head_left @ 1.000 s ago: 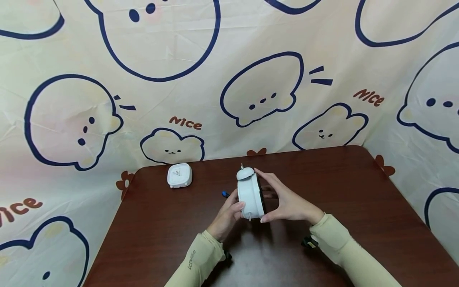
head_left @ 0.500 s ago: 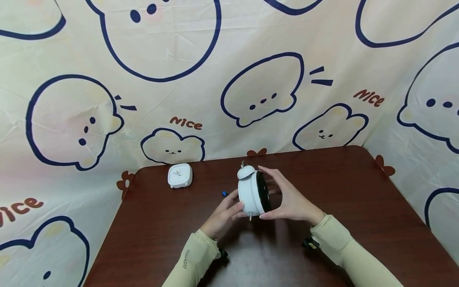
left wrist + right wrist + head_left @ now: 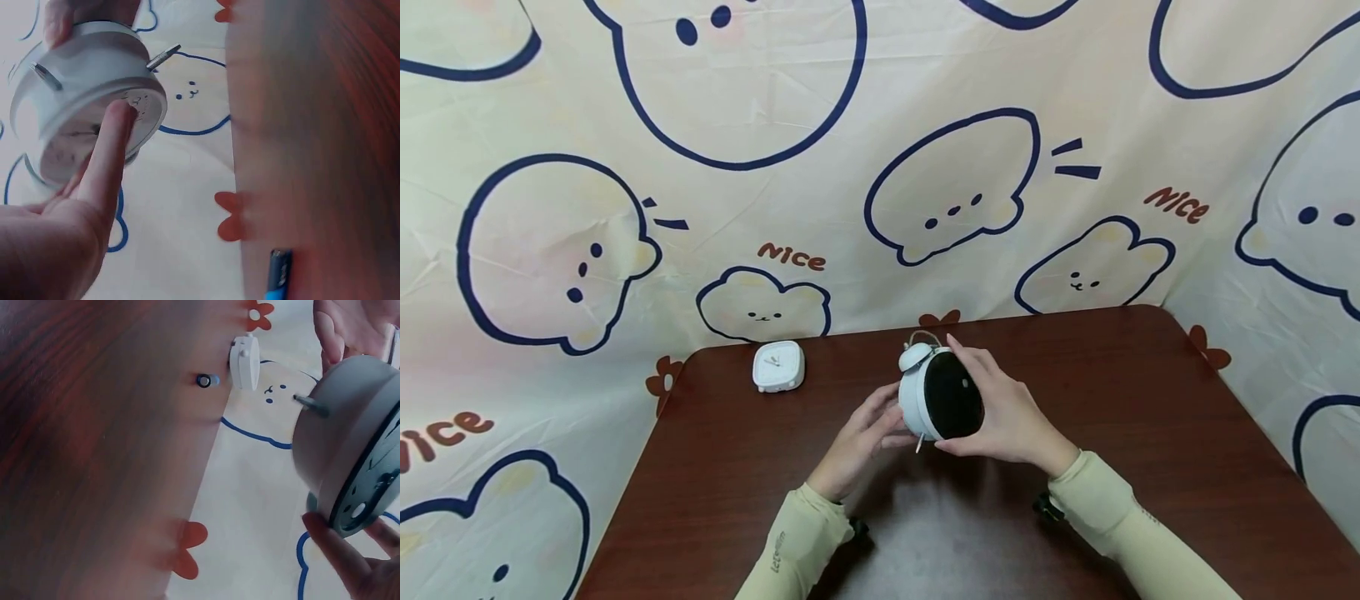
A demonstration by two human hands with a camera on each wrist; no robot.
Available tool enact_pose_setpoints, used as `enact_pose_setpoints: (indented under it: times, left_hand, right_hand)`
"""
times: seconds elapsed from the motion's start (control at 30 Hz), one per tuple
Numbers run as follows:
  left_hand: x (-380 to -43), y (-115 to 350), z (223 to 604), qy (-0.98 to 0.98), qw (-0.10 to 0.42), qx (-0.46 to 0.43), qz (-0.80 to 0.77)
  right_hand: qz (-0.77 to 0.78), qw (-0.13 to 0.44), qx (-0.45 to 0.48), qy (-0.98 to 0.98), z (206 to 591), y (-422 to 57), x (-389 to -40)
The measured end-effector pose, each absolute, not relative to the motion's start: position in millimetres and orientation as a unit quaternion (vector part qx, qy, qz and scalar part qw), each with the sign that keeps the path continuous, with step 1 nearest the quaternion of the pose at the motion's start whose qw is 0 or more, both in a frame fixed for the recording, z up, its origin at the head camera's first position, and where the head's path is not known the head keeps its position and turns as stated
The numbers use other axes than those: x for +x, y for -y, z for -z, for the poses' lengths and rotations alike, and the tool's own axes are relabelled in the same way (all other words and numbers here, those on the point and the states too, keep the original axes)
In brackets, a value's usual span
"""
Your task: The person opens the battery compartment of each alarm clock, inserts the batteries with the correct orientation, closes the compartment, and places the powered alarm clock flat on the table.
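Observation:
A white twin-bell alarm clock (image 3: 913,400) is held above the table, tilted, its black back (image 3: 953,393) turned toward the head camera. My right hand (image 3: 1011,417) grips it across the rim, fingers at the top and thumb at the bottom. The left hand (image 3: 861,433) touches its other side; in the left wrist view a straight finger (image 3: 109,147) lies over the dial (image 3: 75,140). Two metal legs (image 3: 164,57) stick out of the casing. The right wrist view shows the left hand's fingers partly hidden by the clock.
A small white square clock (image 3: 778,367) sits at the table's back left. A black and blue battery (image 3: 279,275) lies on the brown table (image 3: 722,475), hidden in the head view. Behind the table hangs a cartoon-printed cloth (image 3: 820,208).
The alarm clock has turned so its black back faces the head camera more. My left hand has drawn back slightly to the left, and its sleeve has shifted left too.

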State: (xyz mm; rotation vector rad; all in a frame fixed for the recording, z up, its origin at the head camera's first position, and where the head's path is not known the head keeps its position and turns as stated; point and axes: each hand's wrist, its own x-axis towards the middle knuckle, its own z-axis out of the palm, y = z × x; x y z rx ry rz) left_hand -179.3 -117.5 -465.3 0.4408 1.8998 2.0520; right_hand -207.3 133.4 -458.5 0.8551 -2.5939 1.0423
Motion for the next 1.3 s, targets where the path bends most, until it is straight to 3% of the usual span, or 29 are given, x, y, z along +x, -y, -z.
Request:
enact_pose_setpoints:
  times: [0.27,0.5,0.9,1.3]
  left_hand:
    - [-174.5,101.7,469.2,-0.741,0.107,0.081,-0.658]
    - [-175.8,105.5,472.5,-0.745,0.083,0.066,-0.659]
    - [-189.2,121.8,488.1,-0.624,0.151,0.072,-0.763]
    - [-194.3,122.1,493.4,-0.590,0.173,0.139,-0.776]
  right_hand:
    - [-0.274,0.123,0.301,0.905,461.7,-123.6,-205.6]
    - [-0.283,0.097,0.308,0.903,465.1,-124.1,-208.1]
    - [-0.430,0.010,0.336,0.838,469.4,-143.8,-214.5]
    - [-0.472,0.029,0.348,0.809,474.8,-147.8,-215.4]
